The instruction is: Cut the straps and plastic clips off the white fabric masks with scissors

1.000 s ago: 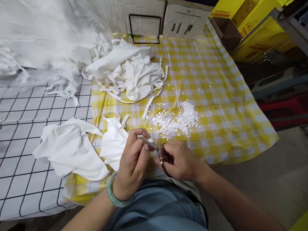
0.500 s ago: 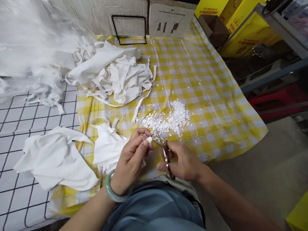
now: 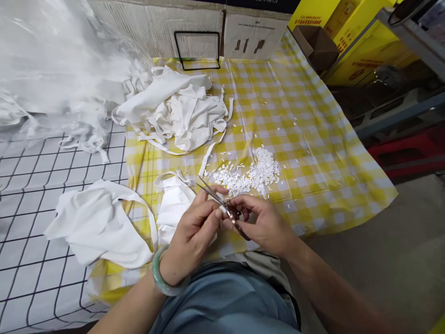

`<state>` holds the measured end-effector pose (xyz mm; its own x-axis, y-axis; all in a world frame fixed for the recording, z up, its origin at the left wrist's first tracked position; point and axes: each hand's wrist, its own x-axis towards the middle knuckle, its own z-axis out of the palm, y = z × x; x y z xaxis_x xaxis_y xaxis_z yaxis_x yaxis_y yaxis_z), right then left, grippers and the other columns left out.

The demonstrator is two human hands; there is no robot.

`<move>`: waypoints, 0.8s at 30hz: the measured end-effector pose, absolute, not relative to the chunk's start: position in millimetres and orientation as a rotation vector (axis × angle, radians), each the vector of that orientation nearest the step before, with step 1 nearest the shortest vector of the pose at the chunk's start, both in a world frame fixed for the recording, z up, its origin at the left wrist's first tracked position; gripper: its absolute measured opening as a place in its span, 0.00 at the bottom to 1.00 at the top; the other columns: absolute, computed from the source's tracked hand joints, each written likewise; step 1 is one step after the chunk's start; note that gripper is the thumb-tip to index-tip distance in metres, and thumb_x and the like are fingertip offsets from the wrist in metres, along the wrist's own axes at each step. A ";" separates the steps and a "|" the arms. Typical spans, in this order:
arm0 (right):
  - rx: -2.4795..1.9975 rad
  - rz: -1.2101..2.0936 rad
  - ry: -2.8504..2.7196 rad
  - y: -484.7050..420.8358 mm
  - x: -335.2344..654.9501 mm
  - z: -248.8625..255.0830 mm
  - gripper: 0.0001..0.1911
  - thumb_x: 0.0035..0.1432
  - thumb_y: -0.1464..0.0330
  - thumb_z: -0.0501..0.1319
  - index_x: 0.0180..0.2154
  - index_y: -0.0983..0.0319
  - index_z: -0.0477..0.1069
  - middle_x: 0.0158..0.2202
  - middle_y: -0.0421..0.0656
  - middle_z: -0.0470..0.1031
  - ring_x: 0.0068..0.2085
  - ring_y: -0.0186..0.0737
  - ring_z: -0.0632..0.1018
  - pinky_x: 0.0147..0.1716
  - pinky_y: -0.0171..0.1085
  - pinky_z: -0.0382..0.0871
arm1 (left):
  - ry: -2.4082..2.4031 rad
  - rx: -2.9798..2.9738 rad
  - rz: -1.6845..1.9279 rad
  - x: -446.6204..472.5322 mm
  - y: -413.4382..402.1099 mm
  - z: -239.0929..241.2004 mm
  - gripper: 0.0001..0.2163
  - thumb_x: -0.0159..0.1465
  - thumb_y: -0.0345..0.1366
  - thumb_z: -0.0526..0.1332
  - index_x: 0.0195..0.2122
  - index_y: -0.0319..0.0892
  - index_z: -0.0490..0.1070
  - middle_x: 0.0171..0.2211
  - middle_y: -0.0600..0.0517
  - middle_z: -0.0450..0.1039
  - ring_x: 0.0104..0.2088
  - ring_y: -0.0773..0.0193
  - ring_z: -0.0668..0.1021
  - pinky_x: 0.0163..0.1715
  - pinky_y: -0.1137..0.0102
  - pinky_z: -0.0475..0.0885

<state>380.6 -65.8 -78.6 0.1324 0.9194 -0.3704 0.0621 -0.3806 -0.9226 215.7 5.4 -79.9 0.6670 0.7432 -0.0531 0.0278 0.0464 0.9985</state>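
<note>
My right hand [image 3: 262, 222] grips a pair of small scissors [image 3: 222, 206], blades pointing up and left. My left hand [image 3: 194, 232], with a green bangle on the wrist, pinches a small white piece beside the blades, its fingers closed; a white garment [image 3: 174, 204] lies under it. Just beyond both hands is a heap of small white cut bits [image 3: 257, 171] on the yellow checked cloth [image 3: 313, 153].
A tangle of white garments and straps [image 3: 181, 111] lies at the back of the cloth. Another white garment [image 3: 100, 222] rests at the left on a black-grid white sheet [image 3: 31, 185]. Clear plastic bag [image 3: 52, 60] far left; cardboard boxes [image 3: 243, 32] behind; yellow boxes right.
The scissors have swung round so the blades point up-left across my left fingers. Both hands have come closer together. The camera view shifted slightly.
</note>
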 end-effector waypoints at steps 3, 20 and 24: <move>-1.499 1.259 -0.884 -66.0 375.3 -87.3 0.18 0.46 0.63 0.74 0.37 0.59 0.72 0.33 0.38 0.72 0.35 0.35 0.72 0.38 0.35 0.68 | 0.801 1.189 0.675 215.8 2.8 -85.1 0.14 0.69 0.38 0.56 0.29 0.42 0.76 0.52 0.46 0.69 0.61 0.52 0.65 0.51 0.67 0.68; -1.669 0.946 -1.170 -58.6 357.4 -96.0 0.18 0.48 0.59 0.70 0.35 0.59 0.66 0.34 0.42 0.72 0.38 0.42 0.71 0.40 0.42 0.67 | 0.898 1.269 0.882 210.1 4.8 -82.2 0.12 0.70 0.36 0.56 0.31 0.42 0.75 0.40 0.50 0.64 0.40 0.65 0.69 0.37 0.71 0.65; -1.772 0.644 -1.629 -63.4 378.9 -85.3 0.18 0.45 0.59 0.71 0.26 0.60 0.64 0.27 0.40 0.70 0.33 0.41 0.67 0.36 0.41 0.61 | 0.874 1.446 0.902 210.2 2.8 -82.1 0.13 0.71 0.34 0.54 0.29 0.41 0.70 0.38 0.50 0.62 0.46 0.62 0.67 0.44 0.69 0.64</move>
